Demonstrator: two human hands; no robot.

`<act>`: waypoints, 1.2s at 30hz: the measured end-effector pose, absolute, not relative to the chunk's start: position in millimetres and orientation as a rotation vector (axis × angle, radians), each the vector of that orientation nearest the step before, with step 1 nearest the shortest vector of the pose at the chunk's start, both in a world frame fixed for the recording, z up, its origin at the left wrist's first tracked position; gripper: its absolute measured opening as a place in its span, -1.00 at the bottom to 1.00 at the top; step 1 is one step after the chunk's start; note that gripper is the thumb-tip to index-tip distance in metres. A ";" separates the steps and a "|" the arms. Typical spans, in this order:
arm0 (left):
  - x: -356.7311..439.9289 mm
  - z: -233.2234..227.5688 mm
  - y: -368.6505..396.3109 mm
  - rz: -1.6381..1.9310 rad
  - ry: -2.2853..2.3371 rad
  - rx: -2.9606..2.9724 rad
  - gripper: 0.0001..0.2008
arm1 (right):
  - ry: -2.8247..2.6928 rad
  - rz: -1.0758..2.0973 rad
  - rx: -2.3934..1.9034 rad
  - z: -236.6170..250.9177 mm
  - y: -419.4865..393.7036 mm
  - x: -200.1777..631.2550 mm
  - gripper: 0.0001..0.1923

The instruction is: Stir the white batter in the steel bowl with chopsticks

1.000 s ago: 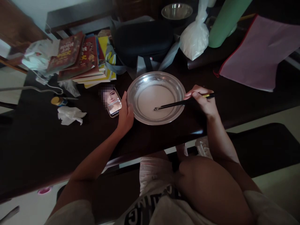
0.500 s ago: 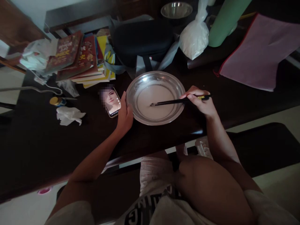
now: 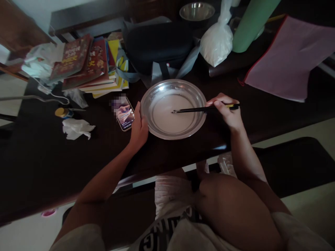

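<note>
Metal bowl [image 3: 173,108] of white batter sits between the hands, left hand [image 3: 139,128] gripping its rim, right hand [image 3: 225,111] pinching black chopsticks [image 3: 201,109] whose tips have swung back, so stirring goes on.

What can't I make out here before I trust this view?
Head view:
- Chopsticks: their tips sit in the pale liquid of the metal pan; contact with the bottom is unclear.
- Left hand: fingertips hidden behind the pan's rim.
- Phone: screen partly blurred.
- Right hand: grip detail too dim.
</note>
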State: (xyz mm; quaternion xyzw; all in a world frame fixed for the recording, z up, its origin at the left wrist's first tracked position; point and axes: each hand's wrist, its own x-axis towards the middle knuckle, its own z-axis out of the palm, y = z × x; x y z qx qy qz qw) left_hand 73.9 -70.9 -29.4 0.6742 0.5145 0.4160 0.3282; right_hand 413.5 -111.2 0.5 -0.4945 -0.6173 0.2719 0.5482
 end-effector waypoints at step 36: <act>71.4 -34.9 -69.4 1.087 1.322 1.776 -0.36 | -1.431 0.651 -1.115 0.0 -111.6 414.2 -0.77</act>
